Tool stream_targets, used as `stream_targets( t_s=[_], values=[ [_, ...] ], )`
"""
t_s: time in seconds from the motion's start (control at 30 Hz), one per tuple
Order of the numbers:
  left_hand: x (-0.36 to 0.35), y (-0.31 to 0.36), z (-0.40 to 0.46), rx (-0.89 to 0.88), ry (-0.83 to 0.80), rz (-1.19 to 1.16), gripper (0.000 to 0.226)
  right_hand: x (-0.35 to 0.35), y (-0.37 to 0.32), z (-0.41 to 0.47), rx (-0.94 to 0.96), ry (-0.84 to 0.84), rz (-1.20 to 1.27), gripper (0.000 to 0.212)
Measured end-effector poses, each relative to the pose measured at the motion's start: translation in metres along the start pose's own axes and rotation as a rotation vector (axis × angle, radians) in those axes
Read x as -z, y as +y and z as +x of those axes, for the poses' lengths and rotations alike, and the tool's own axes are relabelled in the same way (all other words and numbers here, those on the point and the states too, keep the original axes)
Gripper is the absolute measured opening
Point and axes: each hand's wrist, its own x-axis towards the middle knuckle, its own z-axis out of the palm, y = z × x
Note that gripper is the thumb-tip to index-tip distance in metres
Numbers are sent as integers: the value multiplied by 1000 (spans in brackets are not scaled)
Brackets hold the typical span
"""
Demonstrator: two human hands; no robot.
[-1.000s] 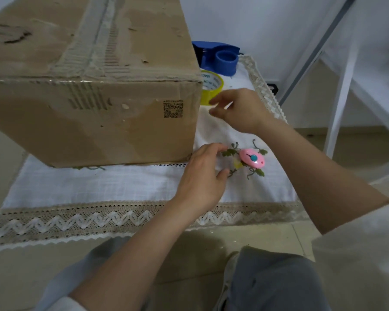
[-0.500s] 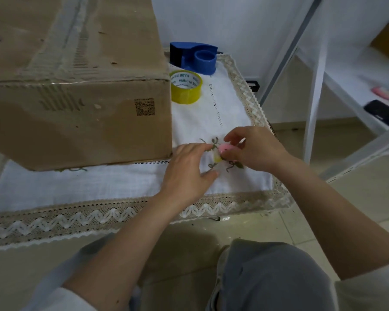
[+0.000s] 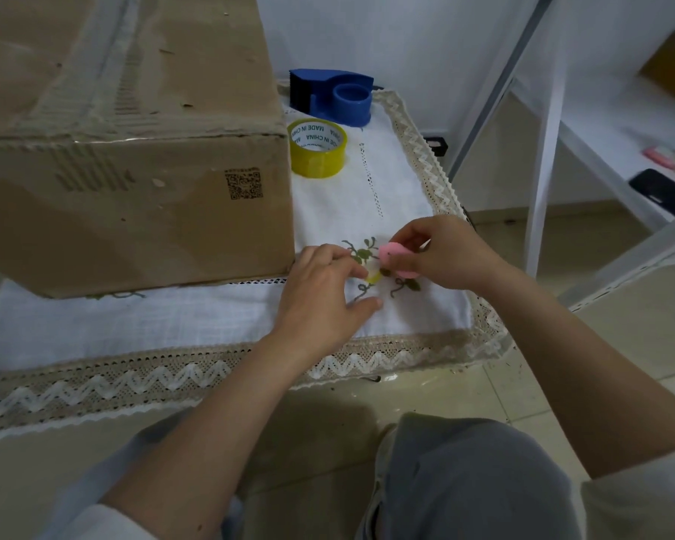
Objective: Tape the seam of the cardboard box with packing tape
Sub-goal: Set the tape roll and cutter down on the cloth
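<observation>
The cardboard box [image 3: 133, 150] sits at the far left of the white cloth [image 3: 133, 321], its top seam running away from you and its near right corner just beside your hands; leave it there so the seam stays flat. To its right, farther off, stand the yellow tape roll [image 3: 317, 148] and, beyond it, the blue dispenser [image 3: 334, 96], both untouched and within easy reach. Your left hand [image 3: 320, 294] lies near the box corner with fingers loosely spread on the cloth, the tips touching a small yellow piece [image 3: 374, 276]; whether they actually pinch it is hidden. Your right hand [image 3: 441, 253] curls its fingers round the small pink cutter [image 3: 396, 261], gripping it just right of the left fingertips. Hold the cutter firmly, with any blade end turned away from your left fingers, and keep your wrist low over the cloth. Judging by the layout, tape is not yet on the seam, so bring the roll close before you cut.
</observation>
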Motion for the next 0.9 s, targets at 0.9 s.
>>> stream_targets(
  t_s=[0.9],
  values=[
    [-4, 2, 27, 42, 39, -187, 41, -8, -28, 161, -280, 373, 548, 28]
  ],
)
